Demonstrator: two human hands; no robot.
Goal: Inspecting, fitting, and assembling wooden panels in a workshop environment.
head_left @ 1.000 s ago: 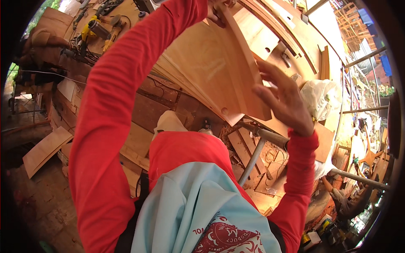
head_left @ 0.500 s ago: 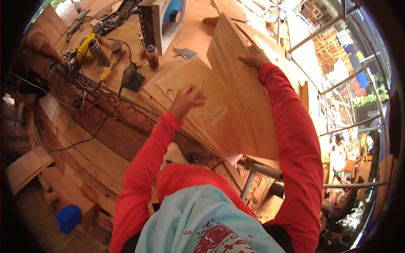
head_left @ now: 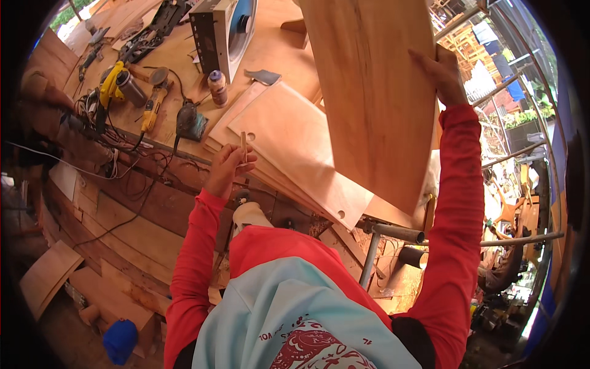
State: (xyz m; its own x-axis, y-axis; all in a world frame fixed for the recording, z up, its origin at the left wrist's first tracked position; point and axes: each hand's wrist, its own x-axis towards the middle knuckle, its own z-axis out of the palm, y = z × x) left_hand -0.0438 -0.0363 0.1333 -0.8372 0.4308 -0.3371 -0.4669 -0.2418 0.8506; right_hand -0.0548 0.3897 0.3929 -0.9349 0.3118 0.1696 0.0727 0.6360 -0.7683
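My right hand (head_left: 444, 75) grips the right edge of a large brown wooden panel (head_left: 375, 98), thumb on its face. The panel is tilted up, and its lower end is over a stack of thin wooden sheets. The top sheet (head_left: 289, 132) is pale, with a round hole near each of two corners. Left of that stack, my left hand (head_left: 226, 169) is closed around a short, thin, pale stick (head_left: 243, 142) that points upward. Whether it is a pencil I cannot tell. A white-capped bottle (head_left: 217, 89) and a grey scrap (head_left: 263, 77) are beyond the sheets.
A sander (head_left: 190, 123), a yellow grinder (head_left: 157, 101) and a steel tumbler (head_left: 131, 89) stand on the table among cords. Behind them is a boxy unit with a blue disc (head_left: 243, 24). Another person (head_left: 46, 104) is at far left. A metal rail (head_left: 396, 232) crosses near my right arm.
My right hand has moved right and raised the panel, uncovering more of the top sheet. My left hand has drawn back left and down with the stick.
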